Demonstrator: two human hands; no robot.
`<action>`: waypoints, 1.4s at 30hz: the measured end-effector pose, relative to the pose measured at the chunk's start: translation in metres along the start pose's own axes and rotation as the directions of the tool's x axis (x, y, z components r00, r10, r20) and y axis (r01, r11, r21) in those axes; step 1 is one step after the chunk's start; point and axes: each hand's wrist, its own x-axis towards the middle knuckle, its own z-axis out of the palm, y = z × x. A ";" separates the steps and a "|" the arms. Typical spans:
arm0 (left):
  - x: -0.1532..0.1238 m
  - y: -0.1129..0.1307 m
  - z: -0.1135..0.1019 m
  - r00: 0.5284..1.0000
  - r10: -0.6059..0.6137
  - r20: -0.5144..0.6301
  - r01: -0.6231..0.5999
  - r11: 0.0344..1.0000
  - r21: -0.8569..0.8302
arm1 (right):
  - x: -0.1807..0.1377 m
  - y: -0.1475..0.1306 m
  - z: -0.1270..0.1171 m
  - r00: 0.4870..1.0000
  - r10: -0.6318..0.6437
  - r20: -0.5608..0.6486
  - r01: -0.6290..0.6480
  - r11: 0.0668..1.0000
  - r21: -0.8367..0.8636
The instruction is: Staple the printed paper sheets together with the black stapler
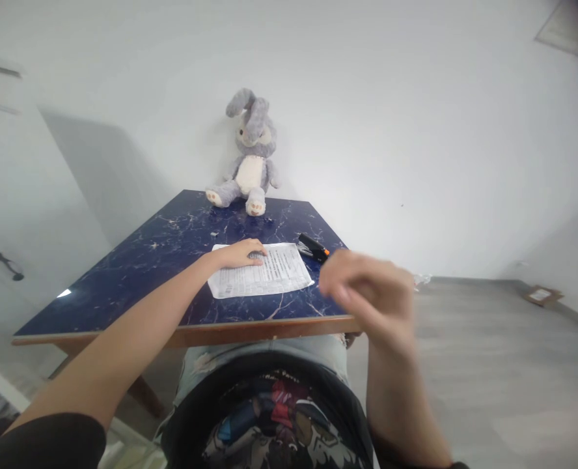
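My left hand (240,254) lies flat on a printed sheet of paper (264,273) on the dark blue marbled table (147,260), its fingers stretched over the sheet's upper left part. My right hand (367,293) is raised in the air above the table's right front corner; it is smeared by motion and its fingers look loosely curled, with nothing visible in them. A black stapler with an orange tip (313,247) lies just right of the paper, beyond my right hand.
A grey and white plush rabbit (250,156) sits at the table's far edge against the white wall. A small cardboard piece (541,296) lies on the grey floor at the right. A door with a dark handle (6,264) is at the left.
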 end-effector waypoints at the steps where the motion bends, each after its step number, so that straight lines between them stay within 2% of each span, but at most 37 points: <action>1: 0.000 0.000 0.000 1.000 0.007 -0.005 -0.007 1.000 -0.005 | 0.013 0.029 -0.004 0.993 0.067 -0.101 -0.080 0.988 -0.128; 3: -0.001 0.000 0.000 1.000 0.013 -0.017 -0.013 1.000 -0.015 | 0.035 0.096 -0.019 0.925 0.143 -0.353 -0.256 0.919 -0.299; 4: -0.001 0.000 0.000 1.000 0.013 -0.022 -0.013 1.000 -0.019 | 0.041 0.131 -0.029 0.883 0.202 -0.424 -0.356 0.876 -0.324; 5: -0.001 0.001 0.000 1.000 0.010 -0.023 -0.010 1.000 -0.023 | 0.045 0.164 -0.040 0.843 0.304 -0.443 -0.463 0.830 -0.312; 7: -0.002 0.003 0.000 1.000 -0.003 -0.019 0.003 1.000 -0.029 | 0.043 0.217 -0.059 0.705 0.561 -0.433 -0.676 0.715 -0.175; 9: -0.002 0.004 -0.001 1.000 -0.012 -0.013 0.012 0.999 -0.033 | 0.035 0.250 -0.070 0.654 0.646 -0.395 -0.732 0.671 -0.115; 11: -0.002 0.004 0.000 1.000 -0.013 -0.008 0.013 0.999 -0.036 | 0.026 0.266 -0.073 0.641 0.691 -0.333 -0.748 0.661 -0.068; 15: -0.001 0.001 0.002 0.998 -0.054 -0.034 0.053 0.998 -0.036 | 0.016 0.279 -0.065 0.630 0.730 -0.265 -0.758 0.653 -0.005; 18: -0.001 -0.002 0.003 0.994 -0.093 -0.051 0.090 0.994 -0.054 | 0.012 0.288 -0.060 0.628 0.720 -0.296 -0.752 0.659 0.009; 23: -0.002 -0.003 0.004 0.999 -0.046 0.014 0.047 0.996 -0.076 | 0.008 0.289 -0.055 0.639 0.692 -0.335 -0.734 0.679 0.003; 25: -0.003 -0.002 0.003 0.999 -0.040 0.022 0.042 0.996 -0.079 | 0.008 0.284 -0.052 0.673 0.683 -0.284 -0.715 0.699 -0.016; 28: -0.003 -0.001 0.003 1.000 -0.030 0.003 0.030 0.994 -0.102 | 0.008 0.277 -0.049 0.773 0.608 -0.178 -0.634 0.734 -0.245; 30: -0.003 -0.003 0.003 1.000 -0.023 -0.004 0.023 0.993 -0.119 | 0.009 0.274 -0.049 0.819 0.545 -0.180 -0.565 0.713 -0.415; 31: -0.002 -0.004 0.004 1.000 -0.023 -0.002 0.022 0.992 -0.122 | 0.010 0.273 -0.049 0.830 0.511 -0.222 -0.552 0.698 -0.456; 33: -0.001 -0.005 0.006 1.000 -0.019 0.012 0.020 0.992 -0.123 | 0.011 0.270 -0.052 0.836 0.430 -0.342 -0.548 0.697 -0.463; 36: 0.003 -0.005 0.013 1.000 -0.012 0.003 0.012 0.985 -0.171 | 0.012 0.264 -0.053 0.814 0.316 -0.487 -0.531 0.744 -0.406; 38: 0.006 -0.004 0.019 1.000 -0.002 -0.023 -0.003 0.976 -0.219 | 0.014 0.258 -0.049 0.821 0.317 -0.474 -0.507 0.787 -0.352; 40: 0.010 -0.004 0.025 0.998 0.013 -0.054 -0.026 0.971 -0.238 | 0.018 0.253 -0.039 0.849 0.356 -0.390 -0.484 0.820 -0.305; 42: 0.014 -0.006 0.028 0.990 -0.018 -0.137 -0.014 0.973 -0.231 | 0.025 0.249 -0.025 0.866 0.393 -0.309 -0.472 0.846 -0.249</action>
